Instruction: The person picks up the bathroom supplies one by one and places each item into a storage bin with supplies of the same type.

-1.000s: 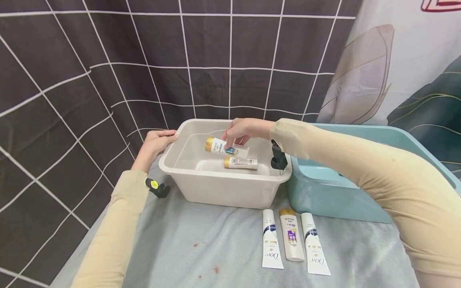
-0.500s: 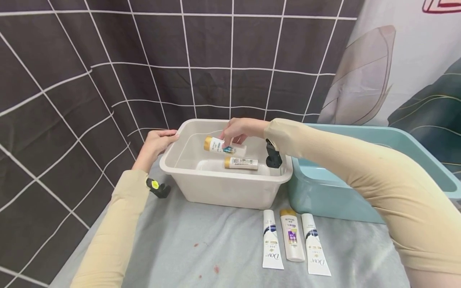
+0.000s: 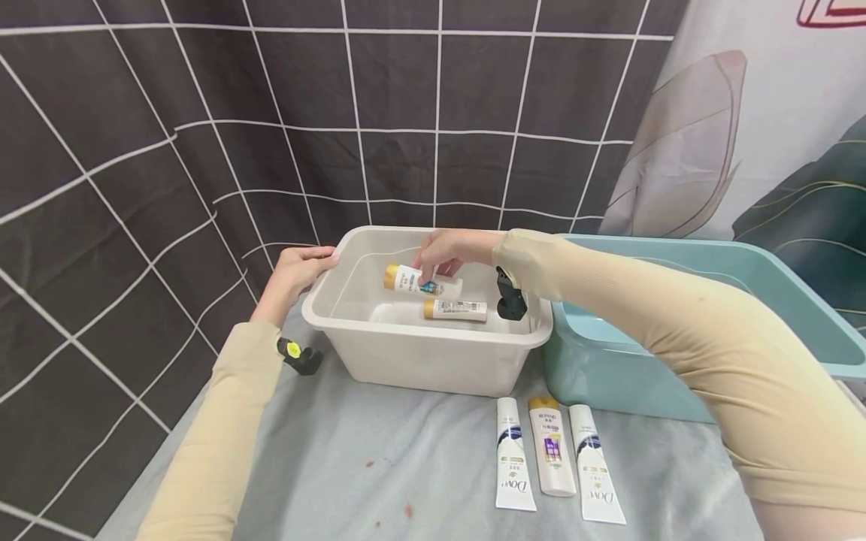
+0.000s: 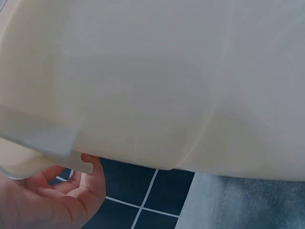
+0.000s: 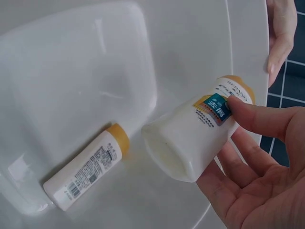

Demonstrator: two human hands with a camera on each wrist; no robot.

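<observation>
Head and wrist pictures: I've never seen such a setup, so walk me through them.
No machine here: the left grip and right grip are a person's bare hands. One picture looks forward and down from the head; the others come from a left camera and a right camera worn on the wrists. The left grip holds the white tub by its rim. The right grip holds a bottle inside it, where a second bottle lies. On the cloth lie a tube, a third bottle and another tube, side by side; a blue tub stands beside the white one.
</observation>
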